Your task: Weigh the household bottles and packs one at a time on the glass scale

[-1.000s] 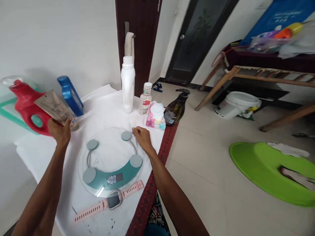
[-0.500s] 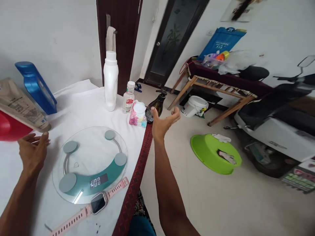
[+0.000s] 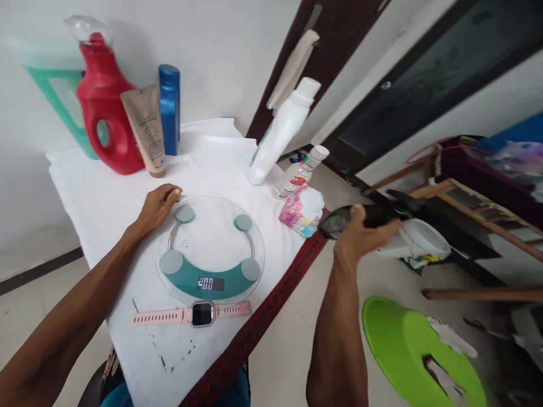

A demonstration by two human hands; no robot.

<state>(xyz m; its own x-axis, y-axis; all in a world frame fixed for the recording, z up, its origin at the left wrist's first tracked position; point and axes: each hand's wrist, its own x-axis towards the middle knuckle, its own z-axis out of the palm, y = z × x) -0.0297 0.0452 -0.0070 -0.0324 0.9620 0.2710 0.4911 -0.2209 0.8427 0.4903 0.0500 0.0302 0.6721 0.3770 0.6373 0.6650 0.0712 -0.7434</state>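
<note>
Dark pump bottle (image 3: 334, 221) stands out at the right edge of the table, tipped over to the right as I see it, partly behind the person's right hand (image 3: 360, 237). That hand has its thumb lifted away from the stretched fingers, and blur keeps me from telling whether skin meets bottle or whether the bottle truly leans. I'd judge the step in hand to be getting hold of this bottle. What the next move calls for, I think, is bringing thumb and fingers together round its body and taking its weight squarely, since the floor lies just beyond. Just to its left sits a colourful packet (image 3: 303, 209), so the bottle should come away without dragging that along. Farther off stand a clear bottle (image 3: 297, 174) and a white bottle (image 3: 280, 135). Over at left, the left hand (image 3: 158, 208) lies loosely curled at the far left rim of a round glass scale (image 3: 189, 278); I see nothing in it, but its fingertips are hidden, so I cannot tell how closed it is. Digits glow on the scale, and a pink-strapped watch (image 3: 202, 314) lies along its near side.
</note>
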